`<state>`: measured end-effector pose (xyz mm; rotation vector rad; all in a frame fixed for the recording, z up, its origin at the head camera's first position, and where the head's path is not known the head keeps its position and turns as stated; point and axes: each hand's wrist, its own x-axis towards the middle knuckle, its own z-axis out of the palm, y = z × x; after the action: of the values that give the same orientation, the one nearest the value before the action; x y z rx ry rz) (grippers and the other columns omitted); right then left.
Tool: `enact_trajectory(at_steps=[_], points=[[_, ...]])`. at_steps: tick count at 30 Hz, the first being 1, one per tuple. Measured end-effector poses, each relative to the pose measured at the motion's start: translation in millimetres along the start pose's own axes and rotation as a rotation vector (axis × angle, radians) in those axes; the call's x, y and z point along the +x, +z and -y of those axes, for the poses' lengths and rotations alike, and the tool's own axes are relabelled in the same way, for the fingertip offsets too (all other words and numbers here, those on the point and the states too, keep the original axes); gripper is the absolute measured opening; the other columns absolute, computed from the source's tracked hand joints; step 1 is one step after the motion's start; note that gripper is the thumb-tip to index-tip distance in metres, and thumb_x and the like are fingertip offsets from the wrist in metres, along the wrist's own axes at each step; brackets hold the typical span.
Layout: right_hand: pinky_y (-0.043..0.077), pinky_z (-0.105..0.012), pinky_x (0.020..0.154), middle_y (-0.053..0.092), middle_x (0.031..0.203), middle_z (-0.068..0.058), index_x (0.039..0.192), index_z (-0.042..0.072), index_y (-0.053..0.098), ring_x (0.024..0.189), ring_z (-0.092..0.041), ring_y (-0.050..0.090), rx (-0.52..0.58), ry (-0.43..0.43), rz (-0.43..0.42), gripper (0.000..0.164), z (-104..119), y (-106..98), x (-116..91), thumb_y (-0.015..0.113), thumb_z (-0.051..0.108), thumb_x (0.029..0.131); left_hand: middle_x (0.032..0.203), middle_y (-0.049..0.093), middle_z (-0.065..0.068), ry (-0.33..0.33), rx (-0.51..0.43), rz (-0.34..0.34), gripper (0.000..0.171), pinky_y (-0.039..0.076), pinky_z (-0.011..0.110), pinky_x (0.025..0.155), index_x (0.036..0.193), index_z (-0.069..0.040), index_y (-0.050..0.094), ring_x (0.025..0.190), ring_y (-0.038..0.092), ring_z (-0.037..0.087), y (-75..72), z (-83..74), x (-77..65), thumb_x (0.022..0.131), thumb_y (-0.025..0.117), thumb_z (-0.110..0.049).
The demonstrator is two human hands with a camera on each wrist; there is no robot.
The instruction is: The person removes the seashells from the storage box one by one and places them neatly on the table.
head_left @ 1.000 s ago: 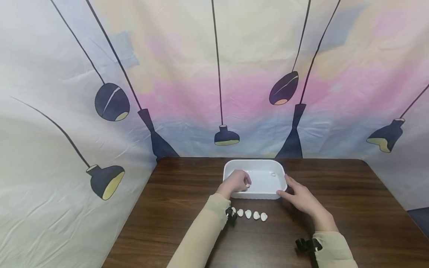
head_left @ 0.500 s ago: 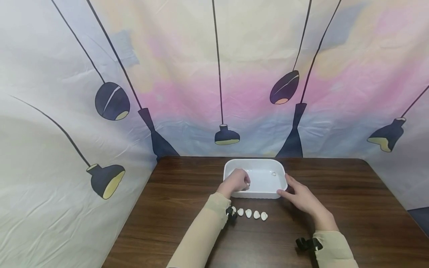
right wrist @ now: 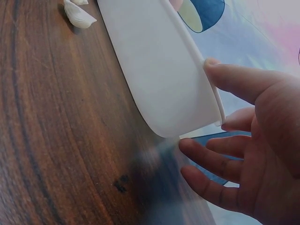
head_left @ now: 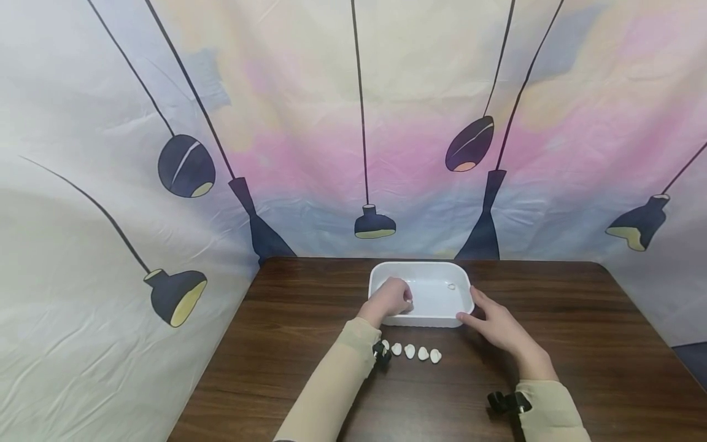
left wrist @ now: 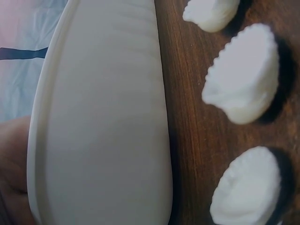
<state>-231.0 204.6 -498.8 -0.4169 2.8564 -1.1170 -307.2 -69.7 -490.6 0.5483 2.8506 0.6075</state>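
A white rectangular tray [head_left: 442,320] stands near the far edge of the table. My left hand [head_left: 386,299] reaches over its near left rim, fingers curled at the tips around a small white thing, probably a seashell, mostly hidden by the fingers. At the tray's near right corner, my right hand [head_left: 497,325] grips the rim; in the right wrist view its thumb [right wrist: 229,77] lies on the rim and the lower fingers hang loose. Several white ribbed seashells [head_left: 409,352] lie in a row in front of the tray. Another small seashell [head_left: 451,286] rests inside, towards the back right.
The dark wood table [head_left: 309,307] reaches back to a hanging cloth [head_left: 309,153] printed with lamps. A black wrist mount [head_left: 381,353] on the left sleeve partly covers the leftmost seashell of the row. Another black mount [head_left: 508,403] sits at the right wrist.
My left fingertips have shifted slightly inside the tray, and the small white thing at them shows less clearly. The right hand, the tray and the row of seashells stay in place.
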Motion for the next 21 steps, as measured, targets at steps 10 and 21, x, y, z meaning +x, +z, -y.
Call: enact_trajectory(at_steps=[10,21], points=[[0.032,-0.069,0.117,0.028,0.166,-0.036,0.163,-0.011,0.026,0.151,-0.055,0.031,-0.002,0.009,0.015,0.091,3.0,0.7,1.2,0.067,0.045,0.104,0.088,0.074,-0.002,0.038,-0.118,-0.179,0.017,0.054,0.025,0.076,0.103,-0.006,0.082,0.078,0.063,0.009,-3.2,3.8,-2.3,0.096,0.081,-0.021],[0.033,-0.07,0.116,0.028,0.165,-0.037,0.162,-0.012,0.024,0.15,-0.056,0.033,-0.005,0.019,0.028,0.093,3.0,-0.8,0.2,0.068,0.046,0.104,0.091,0.079,-0.001,0.146,-0.286,-0.42,0.018,0.053,0.022,0.066,0.108,-0.008,0.084,0.074,0.066,0.005,-29.3,19.4,-29.6,0.094,0.084,-0.019]])
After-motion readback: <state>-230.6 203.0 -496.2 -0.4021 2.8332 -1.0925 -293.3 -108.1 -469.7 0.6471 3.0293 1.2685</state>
